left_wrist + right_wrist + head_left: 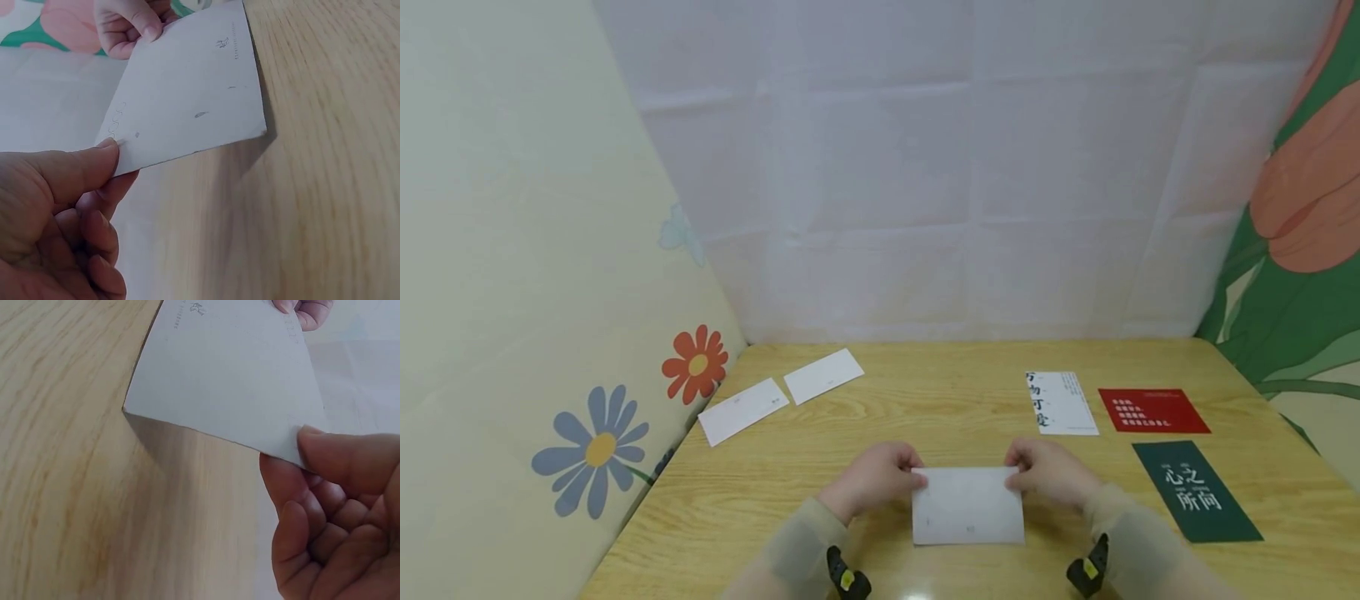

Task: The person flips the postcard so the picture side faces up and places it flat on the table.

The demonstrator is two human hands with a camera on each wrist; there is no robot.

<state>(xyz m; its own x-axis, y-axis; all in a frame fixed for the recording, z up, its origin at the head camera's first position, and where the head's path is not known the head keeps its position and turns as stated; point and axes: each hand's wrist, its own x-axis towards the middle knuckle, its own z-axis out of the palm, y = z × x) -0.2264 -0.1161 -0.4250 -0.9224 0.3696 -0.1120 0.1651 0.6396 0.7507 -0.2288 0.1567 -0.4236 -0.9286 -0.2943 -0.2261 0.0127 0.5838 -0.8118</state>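
Observation:
A white postcard (967, 507) with faint small print is held at the front middle of the table. My left hand (876, 479) pinches its far left corner between thumb and fingers. At the far right corner my right hand (1051, 471) pinches it the same way. In the left wrist view, the postcard (187, 94) shows a few grey smudges and a small printed figure near one edge. The right wrist view shows the near edge of the postcard (219, 381) slanting down toward the wood, with a shadow below it.
Two white cards, one nearer (743, 411) and one farther (824, 376), lie at the back left of the wooden table (925, 400). To the right lie a white card with black characters (1067, 404), a red card (1153, 417) and a dark green card (1217, 521). A white cloth (910, 167) hangs behind.

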